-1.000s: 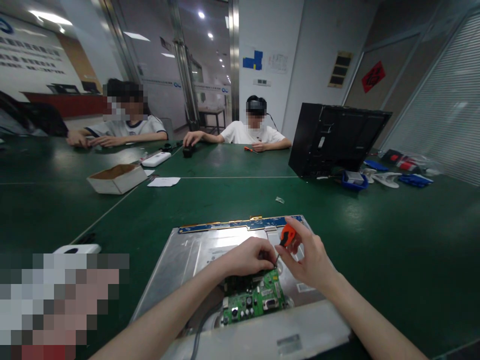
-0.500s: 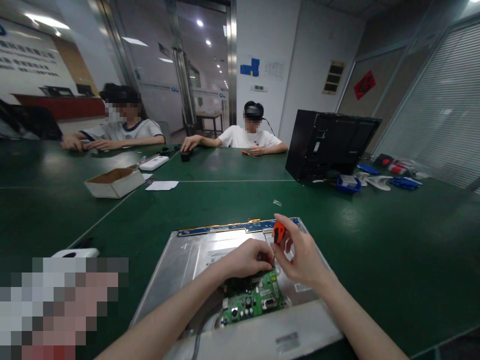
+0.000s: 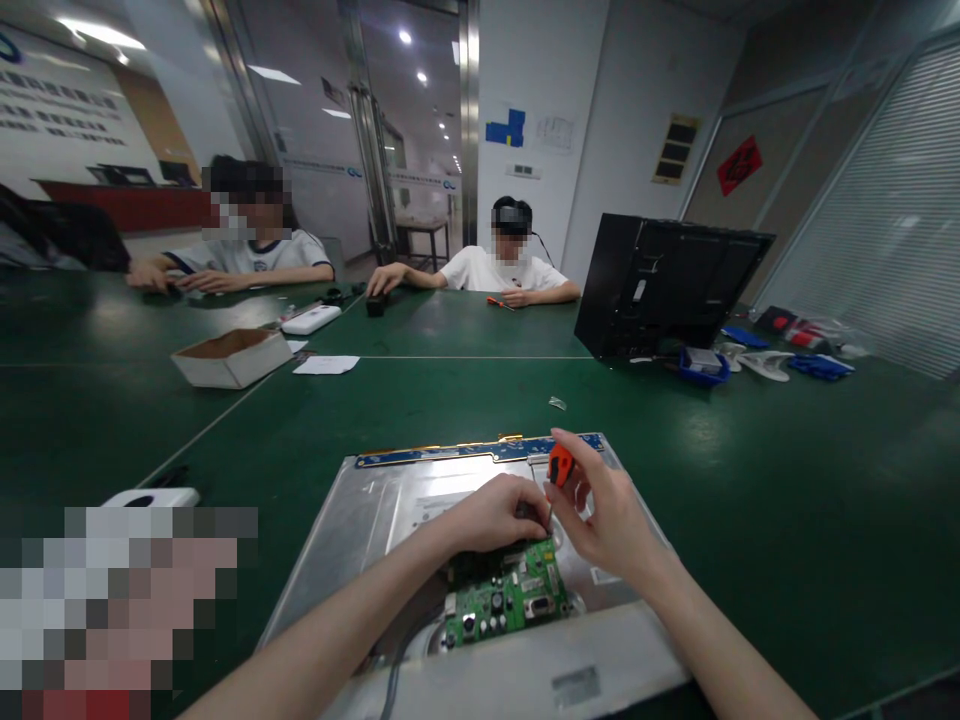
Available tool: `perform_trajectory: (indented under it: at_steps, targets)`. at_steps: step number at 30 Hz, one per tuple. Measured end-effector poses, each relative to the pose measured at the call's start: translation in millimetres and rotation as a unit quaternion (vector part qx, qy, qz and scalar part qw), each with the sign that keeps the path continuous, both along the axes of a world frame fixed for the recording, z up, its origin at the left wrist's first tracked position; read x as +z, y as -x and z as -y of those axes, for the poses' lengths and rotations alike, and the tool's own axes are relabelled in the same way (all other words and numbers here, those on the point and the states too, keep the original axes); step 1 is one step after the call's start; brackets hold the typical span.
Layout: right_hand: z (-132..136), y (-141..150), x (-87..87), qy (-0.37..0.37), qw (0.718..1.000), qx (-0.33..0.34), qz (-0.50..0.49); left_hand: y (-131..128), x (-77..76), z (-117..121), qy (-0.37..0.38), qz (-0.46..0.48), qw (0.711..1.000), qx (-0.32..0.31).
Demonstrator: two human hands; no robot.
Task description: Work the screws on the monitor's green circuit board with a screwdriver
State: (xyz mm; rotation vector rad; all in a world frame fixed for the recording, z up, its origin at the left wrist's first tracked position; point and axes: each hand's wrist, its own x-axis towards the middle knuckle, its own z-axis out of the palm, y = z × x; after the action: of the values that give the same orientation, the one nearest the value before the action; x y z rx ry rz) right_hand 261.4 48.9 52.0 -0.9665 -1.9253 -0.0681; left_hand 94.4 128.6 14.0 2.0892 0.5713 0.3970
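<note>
My right hand (image 3: pixel 611 505) grips a screwdriver (image 3: pixel 560 464) by its orange and black handle, with its thin shaft pointing down at the top right corner of a green circuit board (image 3: pixel 510 595). Close beside that shaft, my left hand (image 3: pixel 504 515) has its fingers curled together. What they pinch, if anything, is hidden. The board lies on the silver metal back of a display panel (image 3: pixel 360 520), flat on the table in front of me. A narrow blue circuit strip (image 3: pixel 465 456) runs along the panel's far edge. My left hand covers the upper part of the green board.
On the green table (image 3: pixel 450 390) stand an open cardboard box (image 3: pixel 232 365) at left and a black monitor (image 3: pixel 667 285) at right. Blue gloves (image 3: pixel 821 367) and a blue tray (image 3: pixel 703 372) lie by the monitor. Two people (image 3: pixel 510 268) sit across the table. A blurred patch covers the lower left.
The view has shifted slightly. Both hands and the screwdriver stay at the board's corner, with hardly any visible movement.
</note>
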Motion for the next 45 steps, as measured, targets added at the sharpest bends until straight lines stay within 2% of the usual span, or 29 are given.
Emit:
perform_trajectory:
  at_steps: [12,20,27,45]
  targets:
    - [-0.6,-1.4,-2.3,0.006,1.0,0.0,-0.013,1.1,2.5,-0.2,0.001,-0.009,1.0,-0.003]
    - [-4.9,-3.7,-9.2,-0.039,0.998,-0.04,-0.023,2.0,6.0,0.4,-0.005,-0.023,1.0,-0.004]
    - [-3.4,-3.7,-3.7,-0.011,0.999,-0.009,-0.04,2.3,6.4,1.0,-0.003,-0.021,1.0,-0.01]
    - [-2.6,-3.1,-0.1,-0.025,0.998,-0.023,-0.045,1.6,7.8,1.1,0.001,-0.013,1.0,-0.012]
